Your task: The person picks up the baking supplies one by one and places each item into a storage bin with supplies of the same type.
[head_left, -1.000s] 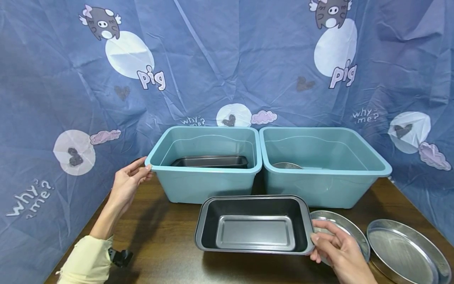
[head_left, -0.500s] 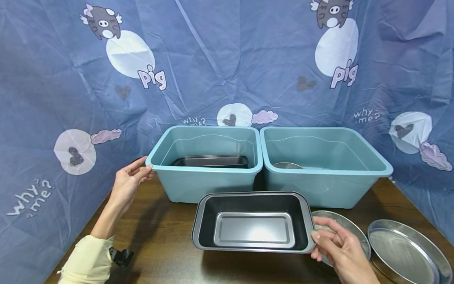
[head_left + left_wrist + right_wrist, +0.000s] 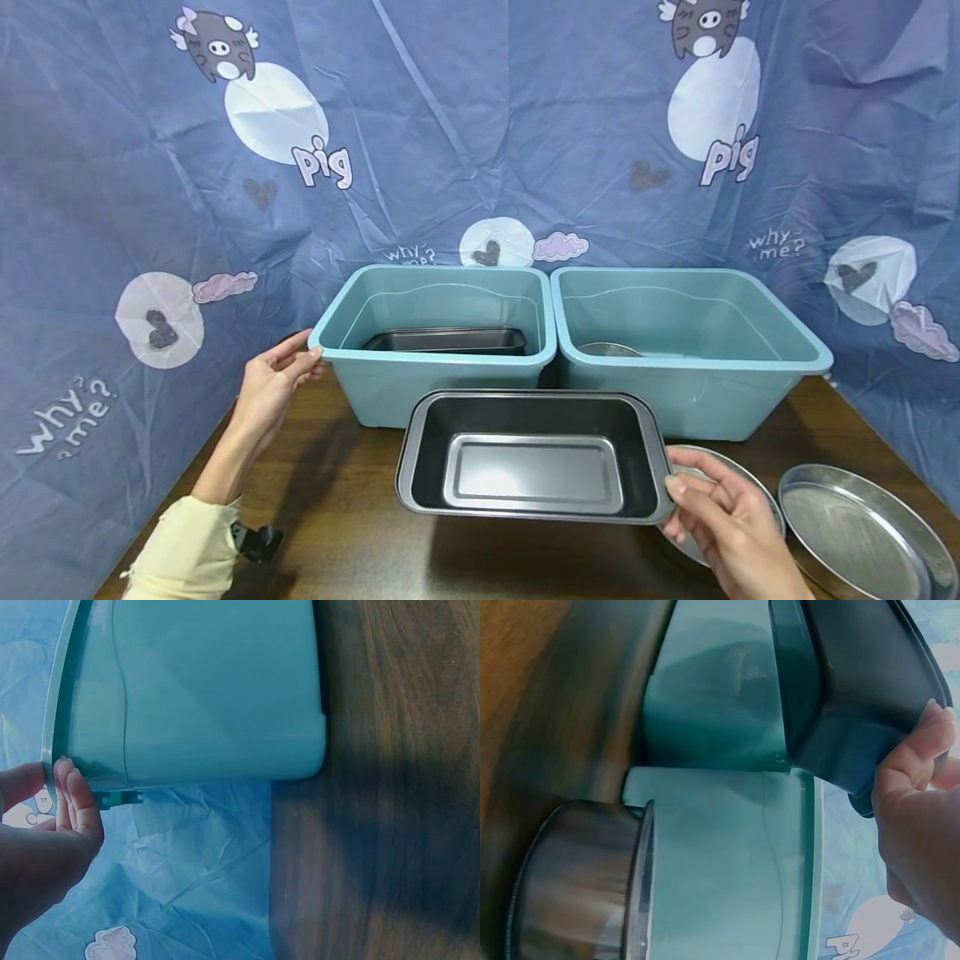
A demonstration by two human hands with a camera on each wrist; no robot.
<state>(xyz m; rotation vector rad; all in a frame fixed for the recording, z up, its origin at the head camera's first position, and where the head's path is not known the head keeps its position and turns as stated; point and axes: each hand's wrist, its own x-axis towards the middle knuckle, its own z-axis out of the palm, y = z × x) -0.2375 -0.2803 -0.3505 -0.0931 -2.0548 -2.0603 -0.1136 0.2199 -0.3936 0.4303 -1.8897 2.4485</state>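
Observation:
My right hand [image 3: 731, 521] pinches the right-end rim of a dark loaf pan [image 3: 532, 475], which hangs above the table in front of the two bins, its inside tilted toward the head camera. The right wrist view shows the loaf pan's [image 3: 862, 682] dark underside, with the thumb and fingers on its rim. With thumb and fingers, my left hand [image 3: 273, 387] grips the near left corner of the left teal bin's rim [image 3: 431, 358]; the left wrist view shows the same grip. Another dark loaf pan [image 3: 450, 340] lies inside that bin.
Right of it stands a second teal bin [image 3: 675, 400], holding a round metal pan [image 3: 609, 350], mostly hidden. Two round metal pans sit on the table at right: one [image 3: 862, 525] near the edge, another [image 3: 761, 487] partly behind my right hand. A printed blue cloth [image 3: 420, 133] hangs behind.
My right hand has raised the loaf pan and brought it slightly closer to the left bin. My left hand keeps its grip on the bin's rim.

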